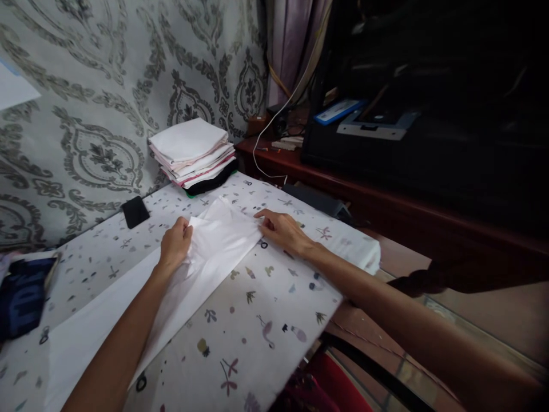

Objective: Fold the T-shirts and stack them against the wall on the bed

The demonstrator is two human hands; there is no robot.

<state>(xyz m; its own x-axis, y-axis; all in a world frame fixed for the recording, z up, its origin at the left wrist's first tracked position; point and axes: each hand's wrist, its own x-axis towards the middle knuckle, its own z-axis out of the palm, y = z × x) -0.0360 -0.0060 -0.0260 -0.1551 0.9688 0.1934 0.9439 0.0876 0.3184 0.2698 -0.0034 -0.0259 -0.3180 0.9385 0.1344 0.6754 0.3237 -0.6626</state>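
Observation:
A long white garment (223, 237), thin and folded lengthwise, lies across the patterned table cover; its exact kind cannot be made out. My left hand (175, 243) is closed on a bunched part of it, with the fingers curled in and the fabric raised in creases. At the garment's far right end, my right hand (283, 232) pinches the edge between thumb and fingers. Between my two hands the cloth is wrinkled. Its lower part runs flat toward me, partly hidden under my left forearm.
A stack of folded clothes (191, 146) stands at the back by the patterned wall. Left of it lies a black phone (135, 212). Dark blue clothing (23, 294) rests at the far left. A dark wooden stand (283, 154) with a large black screen (450, 131) borders the right.

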